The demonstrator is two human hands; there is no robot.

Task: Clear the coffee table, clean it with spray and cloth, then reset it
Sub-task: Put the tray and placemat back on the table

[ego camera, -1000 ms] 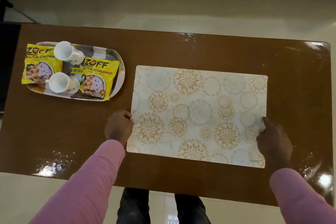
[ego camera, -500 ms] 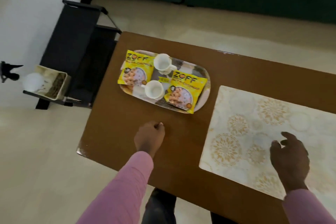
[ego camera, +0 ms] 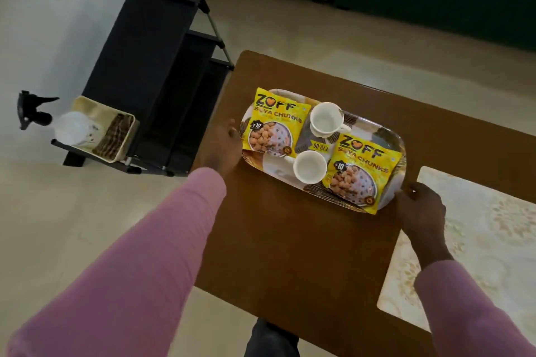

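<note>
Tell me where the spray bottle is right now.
In the head view the spray bottle is off the table, at far left, lying in a cream bin beside a checked cloth on the black rack.

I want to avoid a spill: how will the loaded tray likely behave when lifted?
The tray looks stiff, so it should lift flat with the left hand and right hand at opposite ends. The two cups stand loose and may slide if it tilts. The snack packets overhang the rim and could slip off.
</note>
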